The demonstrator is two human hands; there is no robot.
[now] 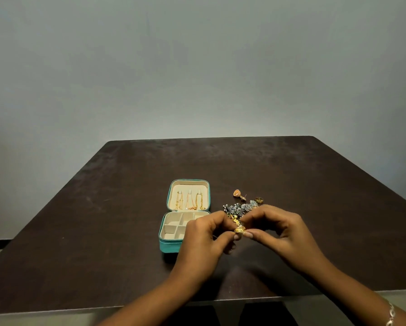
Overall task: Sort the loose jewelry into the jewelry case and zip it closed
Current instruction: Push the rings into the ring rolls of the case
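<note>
Left hand [204, 240] and right hand [278, 234] fingers pinch one gold earring [239, 229] beside the open teal jewelry case [170, 247].

The open jewelry case [171, 245] has bare table [103, 208] at its nine and twelve o'clock. At its three o'clock the loose jewelry heap [240, 207] crowds close. The left hand [204, 234] covers the case's near right corner, pinching a gold earring [239, 229] together with the right hand [275, 229].
</note>
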